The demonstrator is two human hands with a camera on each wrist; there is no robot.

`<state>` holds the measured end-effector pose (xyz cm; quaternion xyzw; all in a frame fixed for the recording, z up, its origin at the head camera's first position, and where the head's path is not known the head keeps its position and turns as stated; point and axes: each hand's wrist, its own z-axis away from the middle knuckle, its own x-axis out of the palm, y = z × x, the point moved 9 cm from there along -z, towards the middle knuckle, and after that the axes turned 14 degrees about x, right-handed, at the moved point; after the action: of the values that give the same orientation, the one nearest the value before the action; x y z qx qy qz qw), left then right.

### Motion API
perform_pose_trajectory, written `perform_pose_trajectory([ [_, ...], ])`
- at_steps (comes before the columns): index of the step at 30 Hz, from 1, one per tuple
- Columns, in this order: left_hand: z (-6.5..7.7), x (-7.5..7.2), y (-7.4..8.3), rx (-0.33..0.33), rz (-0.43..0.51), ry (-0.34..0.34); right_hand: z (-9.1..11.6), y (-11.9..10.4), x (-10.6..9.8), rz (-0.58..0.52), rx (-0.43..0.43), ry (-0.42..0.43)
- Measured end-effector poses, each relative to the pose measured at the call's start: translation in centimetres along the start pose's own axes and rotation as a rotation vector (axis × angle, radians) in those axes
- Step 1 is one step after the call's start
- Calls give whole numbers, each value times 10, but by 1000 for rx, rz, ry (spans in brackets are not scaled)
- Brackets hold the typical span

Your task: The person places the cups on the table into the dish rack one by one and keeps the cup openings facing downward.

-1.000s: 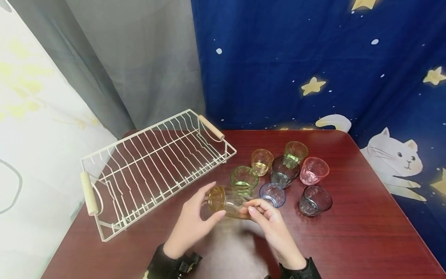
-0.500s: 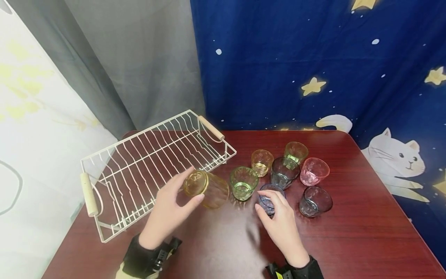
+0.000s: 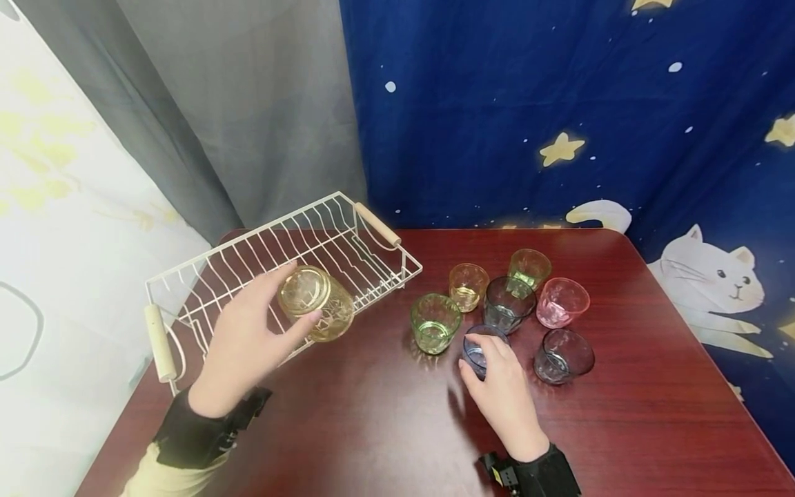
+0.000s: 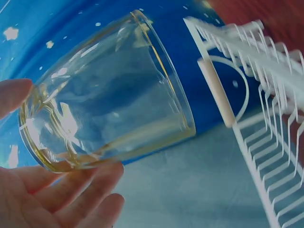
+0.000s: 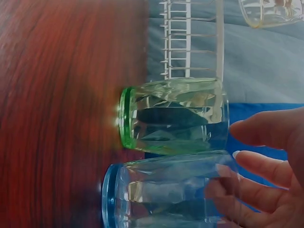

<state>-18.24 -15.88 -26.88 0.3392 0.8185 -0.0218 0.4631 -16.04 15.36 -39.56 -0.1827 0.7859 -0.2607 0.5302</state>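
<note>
My left hand (image 3: 248,331) holds an amber-tinted drinking glass (image 3: 323,310) by its base end, thumb on one side and fingers on the other. The glass is tilted in the air over the front edge of a white wire dish rack (image 3: 279,269); in the left wrist view its mouth points toward the rack. My right hand (image 3: 506,397) is at the rim of a blue glass (image 5: 161,194) upright on the table. Its fingers are spread loosely by the rim, and the thumb stands apart, near a green glass (image 5: 175,116).
Close behind the blue glass stand a yellow glass (image 3: 468,286), a dark grey glass (image 3: 509,307) and another green glass (image 3: 529,269). A pink glass (image 3: 562,304) and a second grey glass (image 3: 562,355) are on the right. The rack has wooden handles (image 3: 379,224).
The right hand let go of the amber glass and moved to the blue one. My left hand carried the amber glass leftward and up to the rack.
</note>
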Motion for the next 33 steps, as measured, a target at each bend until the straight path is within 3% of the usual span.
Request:
perform_pose_trajectory([
  [7, -5, -21, -18, -40, -109, -28, -2, 7, 7, 64, 30, -17],
  [12, -9, -29, -41, -86, -112, -73, -2, 7, 13, 111, -4, -20],
  [19, -9, -33, -78, -171, -121, -151, 1, -1, 10, 141, -89, 32],
  [33, -6, -29, -141, -284, -98, -299, 2, -4, 11, 170, -100, 27],
])
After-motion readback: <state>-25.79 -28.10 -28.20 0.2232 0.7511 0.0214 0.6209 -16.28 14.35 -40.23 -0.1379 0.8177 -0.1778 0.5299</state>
